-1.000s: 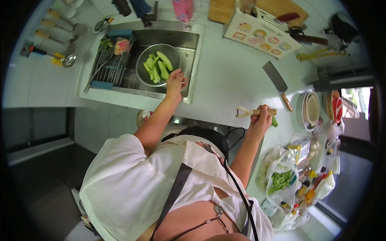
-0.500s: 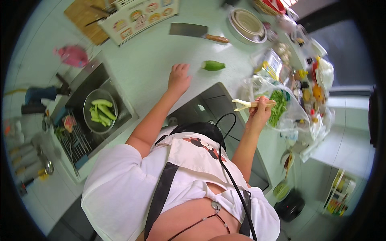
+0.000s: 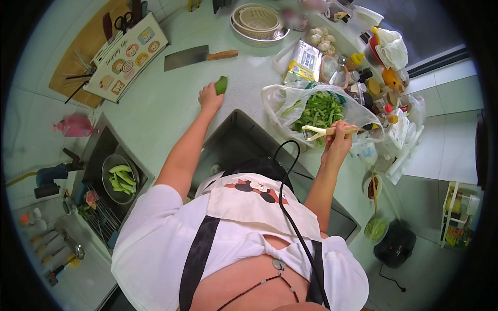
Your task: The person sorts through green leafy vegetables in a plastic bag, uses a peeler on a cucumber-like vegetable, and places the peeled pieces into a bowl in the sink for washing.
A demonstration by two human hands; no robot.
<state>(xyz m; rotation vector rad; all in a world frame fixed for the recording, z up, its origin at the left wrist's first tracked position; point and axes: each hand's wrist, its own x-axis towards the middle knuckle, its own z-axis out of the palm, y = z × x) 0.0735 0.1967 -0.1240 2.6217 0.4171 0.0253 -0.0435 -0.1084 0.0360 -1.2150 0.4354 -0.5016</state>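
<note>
My left hand is closed round the near end of a short green gourd piece on the pale counter; its dark-skinned end sticks out past my fingers. My right hand grips a Y-shaped peeler with a cream head and a wooden handle, its head pointing left. The peeler hangs over the near rim of a clear plastic bag with green strips in it. Beyond my left hand lies a cleaver with a wooden handle.
Peeled green pieces fill a metal bowl in the sink at left. A knife block stands at the far left. Nested baskets sit at the back. Garlic and several bottles crowd the right. An open drawer is before me.
My left hand has gone from bare counter to the gourd piece and taken hold of it. My right hand still holds the peeler. The whole view has shifted, showing more of the bag.
</note>
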